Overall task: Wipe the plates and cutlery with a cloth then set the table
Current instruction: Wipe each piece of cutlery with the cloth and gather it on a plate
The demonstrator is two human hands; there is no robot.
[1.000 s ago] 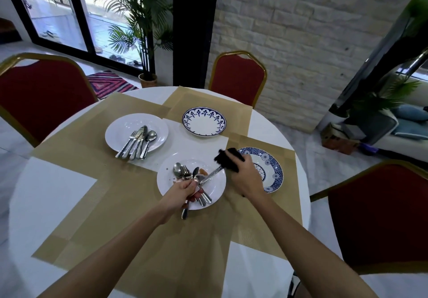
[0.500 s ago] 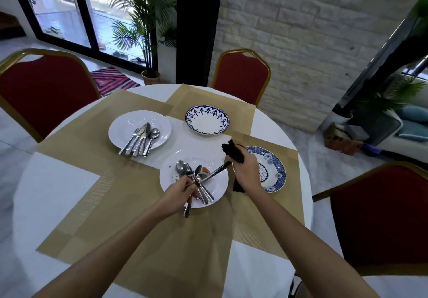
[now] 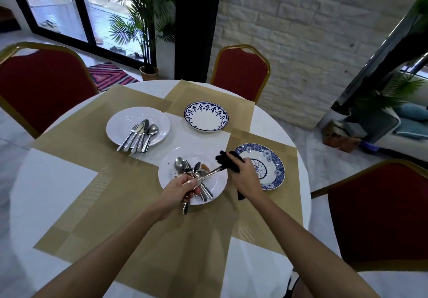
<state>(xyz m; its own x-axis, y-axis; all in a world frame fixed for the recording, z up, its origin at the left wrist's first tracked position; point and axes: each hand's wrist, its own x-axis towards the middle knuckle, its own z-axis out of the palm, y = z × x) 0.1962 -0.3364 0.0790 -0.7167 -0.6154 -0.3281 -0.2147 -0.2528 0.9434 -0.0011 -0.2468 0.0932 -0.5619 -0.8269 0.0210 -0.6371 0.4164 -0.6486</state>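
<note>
1. The round counter with a white cover [image 3: 46,193] carries gold woven placemats [image 3: 129,196] and four plates.
2. The white round plate with brown stains [image 3: 217,182] lies about in the middle of the counter, a little toward the near edge. On it lies a heap of silver spoons and other cutlery [image 3: 183,167].
3. The left hand [image 3: 179,187] is above the near rim of this plate. Its fingers are curled and pinch one end of a long silver utensil [image 3: 212,172], which is raised over the plate and points toward the right edge of the counter.
4. The right hand [image 3: 245,177] is between the stained plate and the blue patterned plate [image 3: 271,165], which lies near the right edge. Its fingers are curled tightly round a black cloth [image 3: 228,160], and the cloth wraps the other end of the utensil.
5. A silver handle [image 3: 185,208] comes out under the left hand, across the near rim of the plate. I cannot tell if the hand holds it.
6. A second white plate [image 3: 120,126] lies toward the far left, with a row of silver forks, knives and a spoon [image 3: 139,137] side by side on it.
7. A white plate with a dark blue flower border [image 3: 206,120] lies toward the far edge.
8. A red chair with a gold frame [image 3: 240,73] stands behind the far edge.
</note>
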